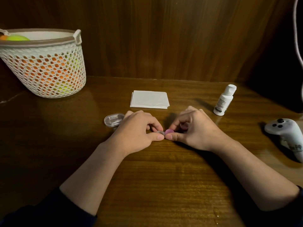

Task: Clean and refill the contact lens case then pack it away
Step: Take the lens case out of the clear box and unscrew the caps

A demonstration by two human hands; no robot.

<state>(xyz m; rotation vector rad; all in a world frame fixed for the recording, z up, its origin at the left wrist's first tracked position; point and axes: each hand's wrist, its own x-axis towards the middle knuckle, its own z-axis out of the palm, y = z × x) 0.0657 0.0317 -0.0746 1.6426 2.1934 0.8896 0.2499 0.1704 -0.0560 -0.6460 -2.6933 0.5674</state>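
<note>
Pink-purple cap [169,132] between the fingertips; clear lens case [159,132] beside it. Clear plastic box [114,119] left of the fingers. White folded tissue [149,99] beyond them. White bottle [224,100], dark label print, to the right. Cream lattice-pattern basket [44,69], tan rim, orange and yellow-green showing through. Brown wood-grain table [164,177]. Pale grey controller [286,133], black buttons.

Bottle [224,100] label: dark print, too small and blurred to read
Controller [287,134] grip: dark marking, illegible
Readable text elsewhere: none

Wooden table [164,177]: basket [44,69], tissue [149,99], bottle [224,100]
</note>
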